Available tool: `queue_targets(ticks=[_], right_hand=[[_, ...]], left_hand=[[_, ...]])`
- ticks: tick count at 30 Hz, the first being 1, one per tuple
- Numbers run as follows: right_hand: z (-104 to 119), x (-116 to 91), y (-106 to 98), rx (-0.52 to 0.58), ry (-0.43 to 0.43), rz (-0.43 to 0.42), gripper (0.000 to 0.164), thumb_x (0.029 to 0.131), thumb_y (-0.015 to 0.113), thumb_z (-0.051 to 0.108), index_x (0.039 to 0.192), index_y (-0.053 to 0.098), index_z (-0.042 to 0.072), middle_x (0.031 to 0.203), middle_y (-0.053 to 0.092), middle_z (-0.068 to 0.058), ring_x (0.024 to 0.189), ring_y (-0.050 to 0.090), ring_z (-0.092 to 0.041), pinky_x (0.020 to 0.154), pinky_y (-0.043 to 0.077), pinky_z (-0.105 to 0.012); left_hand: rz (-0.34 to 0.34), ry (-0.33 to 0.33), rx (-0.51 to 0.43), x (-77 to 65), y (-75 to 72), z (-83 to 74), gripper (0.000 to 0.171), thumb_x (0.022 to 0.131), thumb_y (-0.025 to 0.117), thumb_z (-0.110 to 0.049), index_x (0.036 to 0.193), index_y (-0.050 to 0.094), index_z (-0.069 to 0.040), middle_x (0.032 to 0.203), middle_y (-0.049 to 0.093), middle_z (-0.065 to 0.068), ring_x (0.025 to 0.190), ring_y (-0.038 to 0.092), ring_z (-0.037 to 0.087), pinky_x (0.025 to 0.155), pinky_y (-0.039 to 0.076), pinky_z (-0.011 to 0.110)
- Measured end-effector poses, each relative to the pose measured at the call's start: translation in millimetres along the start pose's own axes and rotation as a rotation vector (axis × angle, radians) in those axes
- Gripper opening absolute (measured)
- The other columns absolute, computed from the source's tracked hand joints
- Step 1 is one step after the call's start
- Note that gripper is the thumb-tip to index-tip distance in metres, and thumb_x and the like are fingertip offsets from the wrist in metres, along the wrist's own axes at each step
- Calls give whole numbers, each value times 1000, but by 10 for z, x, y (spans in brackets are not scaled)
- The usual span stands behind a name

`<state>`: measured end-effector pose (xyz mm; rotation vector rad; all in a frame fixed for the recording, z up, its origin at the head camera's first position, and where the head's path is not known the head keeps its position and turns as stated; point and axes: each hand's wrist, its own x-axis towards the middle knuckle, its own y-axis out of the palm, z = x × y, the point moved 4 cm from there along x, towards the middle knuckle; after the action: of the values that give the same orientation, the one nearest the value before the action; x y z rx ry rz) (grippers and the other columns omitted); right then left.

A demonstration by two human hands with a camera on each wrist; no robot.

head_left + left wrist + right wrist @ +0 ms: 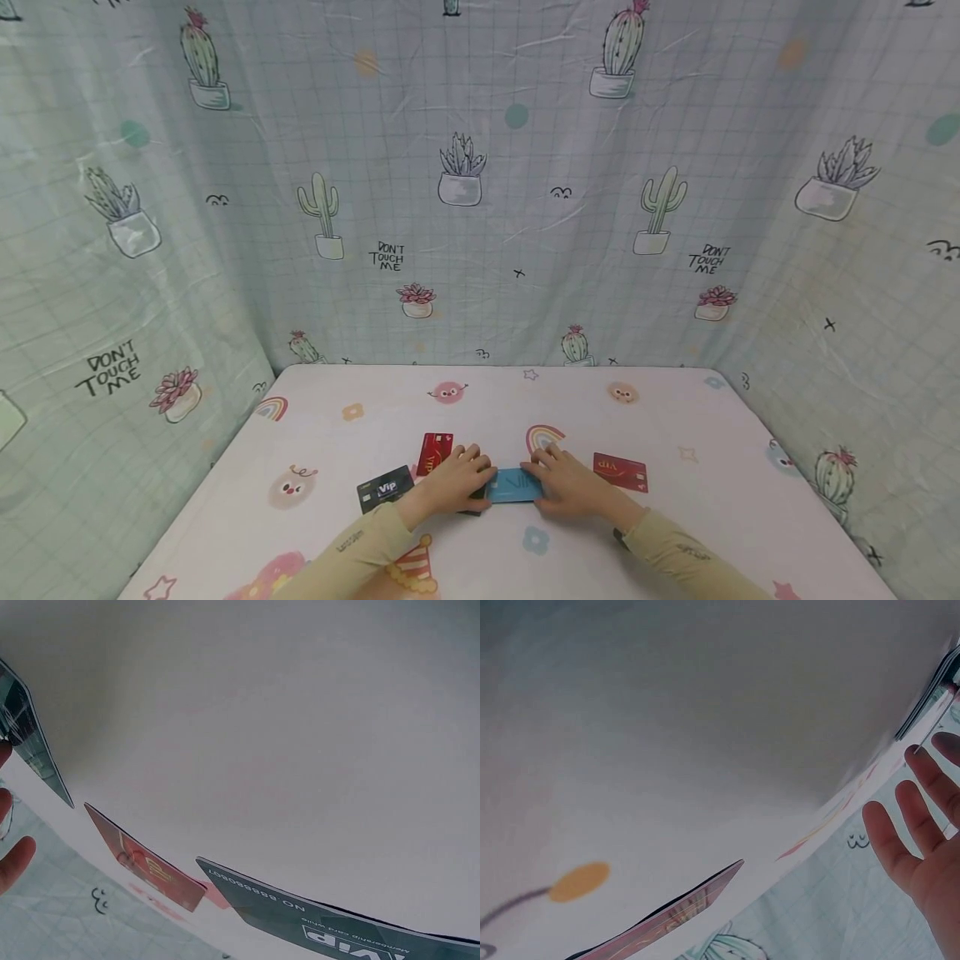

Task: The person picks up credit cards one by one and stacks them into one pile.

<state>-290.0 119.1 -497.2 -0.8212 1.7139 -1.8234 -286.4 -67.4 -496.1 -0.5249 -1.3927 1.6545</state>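
A blue card [513, 485] lies between the two hands, just over the pink-white table. My right hand [566, 483] pinches its right end, thumb at the near edge and fingers at the far edge. My left hand [453, 482] bends over a dark card [471, 511] at the blue card's left end, its thumb and fingers gripping there; the palm hides most of it. From the left wrist, fingertips touch a dark glossy card [30, 742]. In the right wrist view, a dark layered stack of cards [928, 694] shows beyond the fingertips.
A black Vip card [386, 487] lies beside the left wrist, with a red card [433, 452] behind the left hand. Another red card [621, 472] lies right of the right hand. A dark edge [621, 537] peeks from under the right sleeve. Patterned curtains [465, 225] enclose the table.
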Motion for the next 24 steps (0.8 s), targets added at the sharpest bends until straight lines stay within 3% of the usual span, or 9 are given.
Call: queue_targets(ticks=[8, 15, 24], right_hand=[[8, 4, -15, 3, -13, -6, 55, 81, 58, 42, 128, 46, 16, 115, 48, 1, 101, 41, -15, 88, 45, -38], [4, 5, 5, -6, -30, -4, 56, 81, 58, 42, 128, 45, 16, 115, 48, 1, 100, 41, -15, 87, 45, -39], [4, 9, 21, 12, -8, 28, 57, 80, 59, 42, 129, 45, 16, 117, 49, 1, 105, 43, -18, 91, 44, -42]], left_hand=[[-9, 5, -16, -6, 6, 24, 46, 84, 52, -49, 116, 57, -17, 106, 58, -2, 97, 46, 15, 84, 43, 28], [53, -26, -32, 8, 11, 16, 47, 81, 57, -47, 117, 57, -17, 110, 59, -2, 100, 47, 15, 87, 43, 31], [-27, 28, -49, -7, 2, 40, 46, 85, 49, -50, 116, 56, -17, 106, 59, -2, 97, 47, 15, 83, 43, 30]])
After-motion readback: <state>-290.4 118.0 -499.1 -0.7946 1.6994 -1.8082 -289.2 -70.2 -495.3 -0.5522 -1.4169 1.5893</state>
